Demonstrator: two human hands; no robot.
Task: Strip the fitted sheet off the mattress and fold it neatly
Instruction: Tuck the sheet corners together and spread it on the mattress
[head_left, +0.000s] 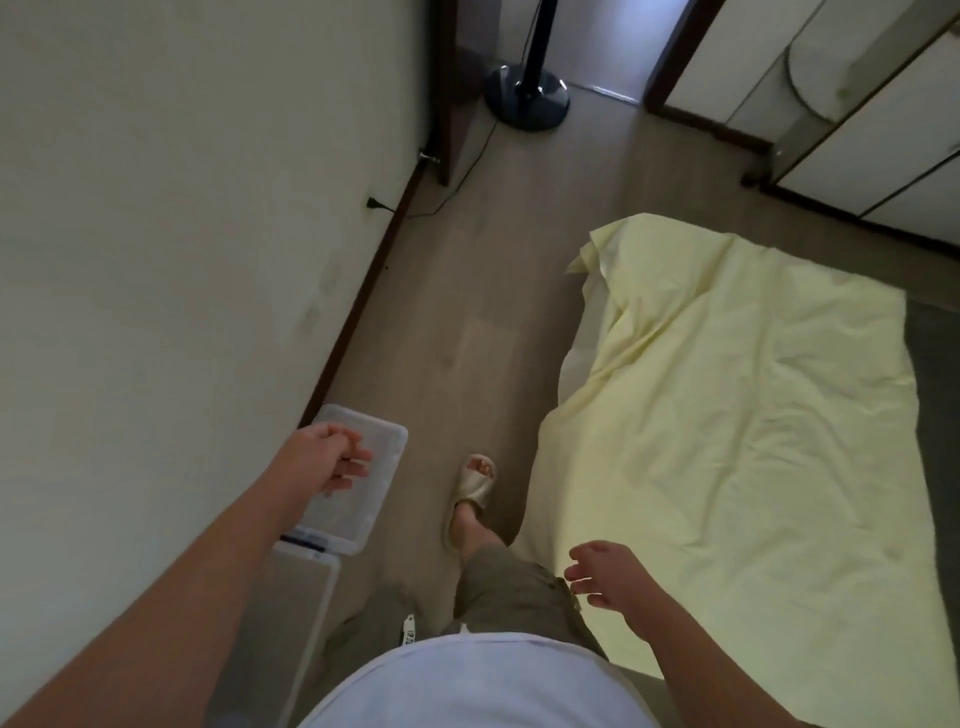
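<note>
A pale wall (182, 234) fills the view to the left of the sheet, across a strip of wood-look floor (467, 322). The sheet (727, 441), light yellow and rumpled, lies spread loose over the bed. Its far left corner is turned up and creased, with white showing just under that edge. Past the sheet's right edge the mattress (935, 441) shows bare and grey. Beyond the sheet's far end stands a wardrobe (883, 156) with pale doors and a dark base.

At the sheet's near left corner is the person's white shirt (483, 686), with olive shorts (519, 592) just above it. Two clear plastic boxes (363, 499) sit on the floor against the wall, left of the sheet. A dark round fan base (527, 98) stands far beyond the sheet's left corner, and its cord runs along the floor towards a plug (376, 203) in the wall. One foot in a beige slipper (470, 499) is on the floor just left of the sheet.

The left hand (327, 457) hangs above the boxes, well apart from the sheet, fingers loosely curled and holding nothing. The right hand (610, 577) is over the sheet's near left edge, fingers relaxed and slightly spread, gripping nothing; whether it touches the cloth cannot be told.
</note>
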